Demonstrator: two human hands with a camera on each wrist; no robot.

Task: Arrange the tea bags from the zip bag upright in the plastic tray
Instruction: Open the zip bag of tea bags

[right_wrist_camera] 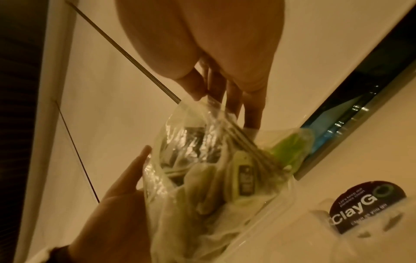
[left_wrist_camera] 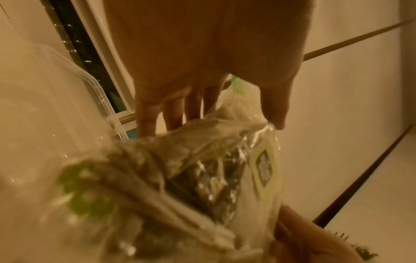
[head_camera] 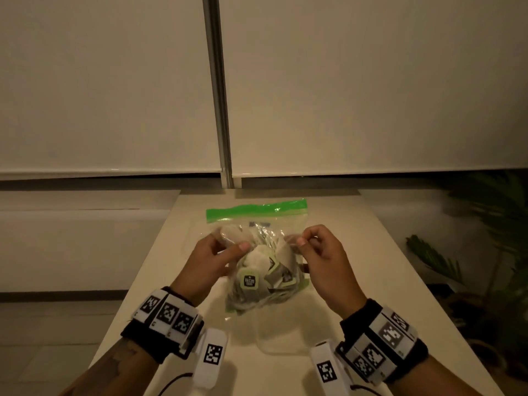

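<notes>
While both hands hold it up over the pale desk, the zip bag hangs between them, its green zip strip at the far end and its bulging lower part sagging toward the person. The left hand pinches the clear plastic on its side, thumb pressed against curled fingers; the right hand pinches the opposite side the same way, thumb and forefinger closed on a fold of film. Inside the bag lie the tea bags — a loose heap of pale sachets with green-edged paper tags, one tag facing up with a dark label.

The plastic tray sits on the desk just below the bag, near the person's edge and between the two wrists; it is clear and hard to make out in the head view, though its rim shows in the left wrist view. In the right wrist view a dark round sticker reading "ClayGo" lies on the desk beside the tray. Marker bands wrap both wrists, and a leafy plant stands off to the right.
</notes>
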